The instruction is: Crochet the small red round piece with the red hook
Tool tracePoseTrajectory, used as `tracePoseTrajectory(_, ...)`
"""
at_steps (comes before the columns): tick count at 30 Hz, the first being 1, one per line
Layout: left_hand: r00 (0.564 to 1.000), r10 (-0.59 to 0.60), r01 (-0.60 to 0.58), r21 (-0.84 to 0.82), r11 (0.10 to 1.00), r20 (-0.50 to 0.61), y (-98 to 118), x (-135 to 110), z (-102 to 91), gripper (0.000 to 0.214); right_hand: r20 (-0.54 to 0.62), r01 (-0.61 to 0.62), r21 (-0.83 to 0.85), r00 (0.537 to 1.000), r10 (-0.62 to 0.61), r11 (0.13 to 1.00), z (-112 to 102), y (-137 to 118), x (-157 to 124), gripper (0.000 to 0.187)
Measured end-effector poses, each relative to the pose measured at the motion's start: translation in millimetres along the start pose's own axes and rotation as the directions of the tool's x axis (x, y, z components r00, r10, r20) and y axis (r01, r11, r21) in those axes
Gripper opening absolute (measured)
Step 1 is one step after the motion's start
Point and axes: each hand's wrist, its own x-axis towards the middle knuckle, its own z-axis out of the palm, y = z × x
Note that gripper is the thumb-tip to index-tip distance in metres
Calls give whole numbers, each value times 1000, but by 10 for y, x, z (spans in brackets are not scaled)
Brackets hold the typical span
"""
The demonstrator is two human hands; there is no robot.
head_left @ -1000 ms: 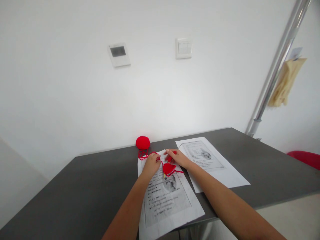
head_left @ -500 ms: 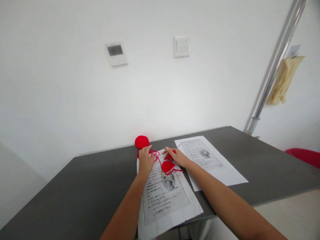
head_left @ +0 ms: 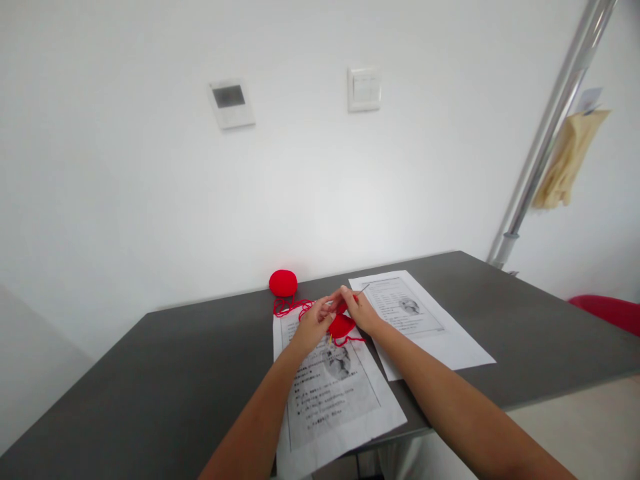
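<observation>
My left hand (head_left: pixel 313 326) and my right hand (head_left: pixel 361 311) meet above a printed sheet (head_left: pixel 330 393) on the dark grey table (head_left: pixel 175 373). A small red crocheted piece (head_left: pixel 341 326) hangs between them. The right hand is closed on a thin crochet hook (head_left: pixel 362 290) whose metal tip points up to the right. The left hand's fingers pinch the red yarn strand (head_left: pixel 293 307) close to the piece. That strand trails back in loose loops to a red yarn ball (head_left: pixel 283 283) at the table's far edge by the wall.
A second printed sheet (head_left: pixel 425 323) lies to the right of my hands. A metal pole (head_left: pixel 545 137) with a beige cloth (head_left: pixel 567 167) hung on it rises at the right. A red seat (head_left: pixel 607 313) shows beyond the table's right edge.
My left hand came back from near the yarn ball to the right hand. The crocheted piece was lifted off the sheet, and the hook's tip now shows above the right hand.
</observation>
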Motion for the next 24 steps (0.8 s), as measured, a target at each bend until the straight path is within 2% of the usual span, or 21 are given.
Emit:
tracePoseTrajectory(5, 995, -46, 51, -54, 997, 87, -16, -34, 42, 50, -56, 34, 25, 998, -33, 999, 10, -41, -7, 63)
tracePoseTrajectory(11, 994, -95, 104, -309, 945, 46, -68, 28, 27, 60, -43, 99, -25, 994, -100, 995, 5, -50, -14, 62)
tracePoseTrajectory(16, 988, -145, 99, -471, 877, -61, -42, 54, -26, 75, -22, 164, -98, 986, -167, 982, 8, -78, -27, 60)
tracePoseTrajectory(21, 974, -128, 19, -497, 868, -186, 21, 41, -79, 84, 6, 203, -160, 979, -204, 966, 8, -98, -20, 52)
tracePoseTrajectory(24, 970, -99, -27, -501, 865, -222, 45, 41, -97, 84, 33, 193, -198, 981, -190, 961, 8, -117, -15, 44)
